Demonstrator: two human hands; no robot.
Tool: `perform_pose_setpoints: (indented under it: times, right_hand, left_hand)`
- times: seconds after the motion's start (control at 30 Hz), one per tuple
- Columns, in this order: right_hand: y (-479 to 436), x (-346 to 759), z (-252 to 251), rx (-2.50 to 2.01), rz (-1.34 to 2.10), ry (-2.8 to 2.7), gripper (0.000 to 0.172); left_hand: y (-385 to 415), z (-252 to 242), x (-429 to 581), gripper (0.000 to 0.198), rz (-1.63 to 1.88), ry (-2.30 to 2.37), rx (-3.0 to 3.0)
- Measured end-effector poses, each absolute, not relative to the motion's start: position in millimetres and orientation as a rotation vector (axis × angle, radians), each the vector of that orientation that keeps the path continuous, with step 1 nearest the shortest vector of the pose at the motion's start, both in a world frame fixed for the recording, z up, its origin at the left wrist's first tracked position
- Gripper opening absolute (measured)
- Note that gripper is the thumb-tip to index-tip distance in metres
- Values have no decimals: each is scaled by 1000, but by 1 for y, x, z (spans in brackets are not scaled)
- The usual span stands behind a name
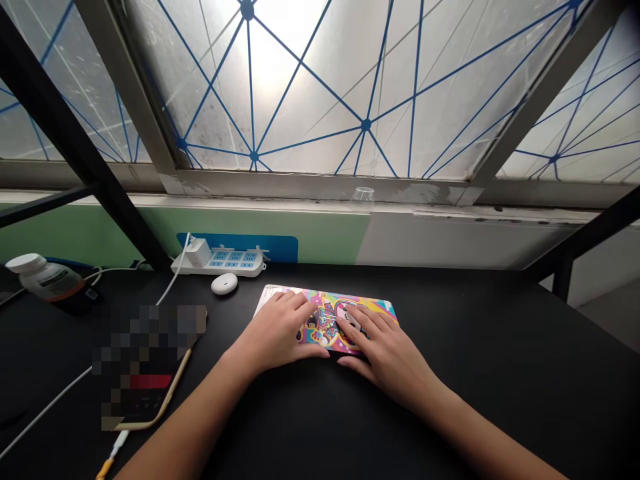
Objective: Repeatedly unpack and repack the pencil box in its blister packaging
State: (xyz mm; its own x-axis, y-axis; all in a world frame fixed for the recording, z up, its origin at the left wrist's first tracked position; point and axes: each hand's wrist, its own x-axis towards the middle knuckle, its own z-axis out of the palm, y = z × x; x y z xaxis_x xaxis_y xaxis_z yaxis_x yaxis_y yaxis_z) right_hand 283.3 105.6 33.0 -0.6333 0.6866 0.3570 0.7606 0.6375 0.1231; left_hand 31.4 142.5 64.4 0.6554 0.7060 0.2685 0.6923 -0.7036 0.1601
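Note:
A flat, rectangular piece [327, 320] with a bright cartoon print in pink, yellow and blue lies on the black desk; whether it is a card, a booklet or a packet I cannot tell. My left hand [283, 327] rests over its left part, fingers bent a little and thumb stretched along the near edge. On its right part lies my right hand [385, 343], fingers spread flat across the print and thumb near the front edge. Both thumb tips point at each other, a small gap apart. The hands cover much of the print.
A phone [150, 400], partly blurred out, lies left with a cable plugged in. Behind it are a white earbud case [225, 284] and a power strip [225, 263]. A white-capped bottle [47, 277] stands far left. Black frame bars [95, 153] rise at both sides before the window.

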Motion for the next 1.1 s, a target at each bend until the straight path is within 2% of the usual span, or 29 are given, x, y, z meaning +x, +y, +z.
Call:
perform_pose_setpoints:
  times: [0.13, 0.23, 0.47, 0.6, 0.7, 0.83, 0.93, 1.0, 1.1]
  right_hand:
    - [121, 283, 28, -1058, -297, -2682, 78]
    - [129, 288, 34, -1062, -151, -2744, 82]
    - [125, 348, 44, -1232, 88, -2761, 77]
    - [117, 386, 41, -1353, -18, -2729, 66]
    - [113, 372, 45, -1378, -147, -2663, 61]
    - [118, 297, 48, -1229, -142, -2678, 82]
    - [129, 245, 44, -1083, -119, -2773, 98]
    - [136, 230, 41, -1046, -113, -2797, 94]
    - [138, 243, 36, -1017, -86, -2793, 74]
  left_hand:
    - [148, 54, 21, 92, 433, 1358, 2708]
    - [151, 47, 17, 97, 323, 1428, 2632]
    - [154, 42, 14, 95, 317, 1458, 2593]
    - [150, 46, 15, 93, 275, 1476, 2578]
    - [145, 51, 22, 86, 290, 1458, 2612]
    - [140, 51, 35, 72, 421, 1357, 2642]
    - [141, 43, 38, 70, 431, 1366, 2592]
    - [143, 38, 36, 70, 404, 1421, 2557]
    - [145, 36, 32, 66, 379, 1483, 2519]
